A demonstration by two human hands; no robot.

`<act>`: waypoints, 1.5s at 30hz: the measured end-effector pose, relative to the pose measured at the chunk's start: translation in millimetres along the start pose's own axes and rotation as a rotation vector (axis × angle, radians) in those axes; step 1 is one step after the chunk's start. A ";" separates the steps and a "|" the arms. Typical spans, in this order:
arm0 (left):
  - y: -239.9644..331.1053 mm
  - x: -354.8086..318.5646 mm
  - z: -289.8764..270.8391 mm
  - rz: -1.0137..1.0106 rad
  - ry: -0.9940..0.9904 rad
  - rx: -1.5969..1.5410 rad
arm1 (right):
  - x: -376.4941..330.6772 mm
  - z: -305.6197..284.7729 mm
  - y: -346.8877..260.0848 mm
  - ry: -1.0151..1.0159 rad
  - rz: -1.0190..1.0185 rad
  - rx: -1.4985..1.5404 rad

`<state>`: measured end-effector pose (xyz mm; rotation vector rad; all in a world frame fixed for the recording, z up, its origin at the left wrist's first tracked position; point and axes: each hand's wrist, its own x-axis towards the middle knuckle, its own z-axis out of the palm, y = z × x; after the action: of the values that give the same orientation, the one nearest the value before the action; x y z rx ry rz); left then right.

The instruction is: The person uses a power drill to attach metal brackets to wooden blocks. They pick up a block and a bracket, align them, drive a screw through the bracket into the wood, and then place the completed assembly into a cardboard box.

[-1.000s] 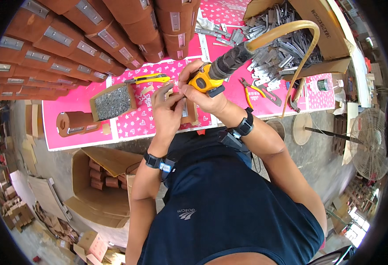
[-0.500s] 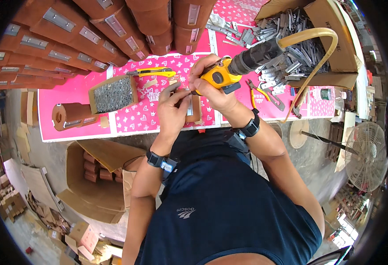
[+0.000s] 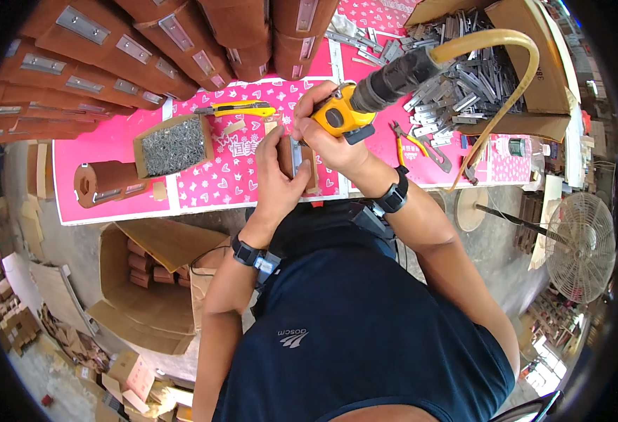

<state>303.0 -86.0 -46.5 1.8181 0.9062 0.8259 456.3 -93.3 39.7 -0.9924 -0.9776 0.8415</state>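
The left hand [image 3: 281, 179] is wrapped around a small brown wooden block with a grey metal plate on its face [image 3: 296, 160], fingers clamped on its near side and thumb along its edge, holding it upright on the pink patterned tabletop [image 3: 231, 176]. Just right of those fingers, the right hand [image 3: 323, 133] is closed tight on a yellow and black air-powered screwdriver [image 3: 365, 98], whose tip meets the plate's upper end. Judging by this, the plate is being fastened and this block is unfinished. Left of the fingers sits an open tray of small grey screws [image 3: 174, 145]. Beyond them, many brown blocks with plates already fitted [image 3: 147, 42] lie stacked, and loose grey metal plates [image 3: 456, 84] fill a cardboard box, so plenty remains.
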 end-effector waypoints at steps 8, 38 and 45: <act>-3.6 -1.2 2.2 -0.046 -0.007 -0.054 | 3.3 -2.2 0.2 -0.024 -0.008 -0.002; 63.2 13.4 -25.2 0.228 -0.219 0.537 | -71.0 -106.6 -13.0 0.169 -0.014 -0.268; 84.0 29.9 -28.5 0.200 -0.455 0.652 | -106.4 -143.9 -4.9 0.301 -0.057 -0.372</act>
<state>314.3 -74.8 45.7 2.5564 0.7436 0.1974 555.3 -231.4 -16.7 -1.3588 -0.9118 0.4505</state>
